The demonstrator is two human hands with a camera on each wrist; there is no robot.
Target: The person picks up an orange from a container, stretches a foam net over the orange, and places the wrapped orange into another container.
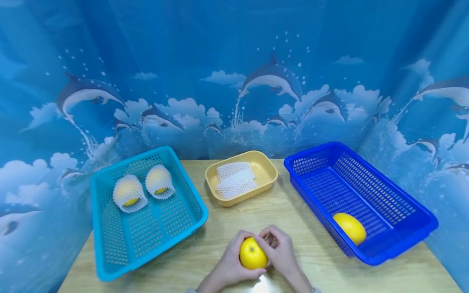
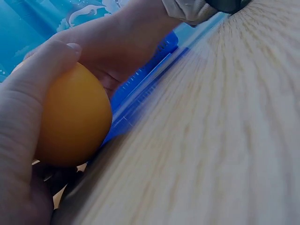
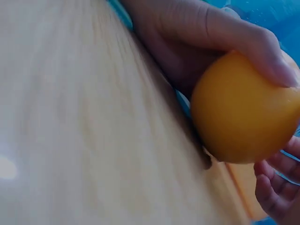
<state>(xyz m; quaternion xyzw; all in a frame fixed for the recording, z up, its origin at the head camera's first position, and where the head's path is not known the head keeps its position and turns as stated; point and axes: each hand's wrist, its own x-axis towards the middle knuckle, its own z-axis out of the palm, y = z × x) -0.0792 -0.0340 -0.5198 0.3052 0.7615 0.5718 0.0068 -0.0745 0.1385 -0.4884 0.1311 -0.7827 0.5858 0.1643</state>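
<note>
A yellow-orange citrus fruit, most likely an orange (image 1: pixel 253 253), is held just above the wooden table at the front middle. My left hand (image 1: pixel 233 260) grips it, fingers around the far side and thumb along the near side; the thumb also shows in the right wrist view. On the fruit's right side my right hand (image 1: pixel 280 252) holds it too, with bent fingers. Those right fingers (image 3: pixel 276 192) are partly cut off in the right wrist view, so their contact is partly hidden. The fruit (image 2: pixel 75 117) is bare, without a net.
To the left, a teal basket (image 1: pixel 150 260) contains two fruits in white foam nets (image 1: pixel 130 193). Behind my hands, a yellow tray (image 1: pixel 266 165) bears white foam nets (image 1: pixel 236 179). At right stands a blue basket (image 1: pixel 406 240) with another yellow fruit (image 1: pixel 349 228). A dolphin-print curtain (image 1: pixel 205 40) surrounds the table.
</note>
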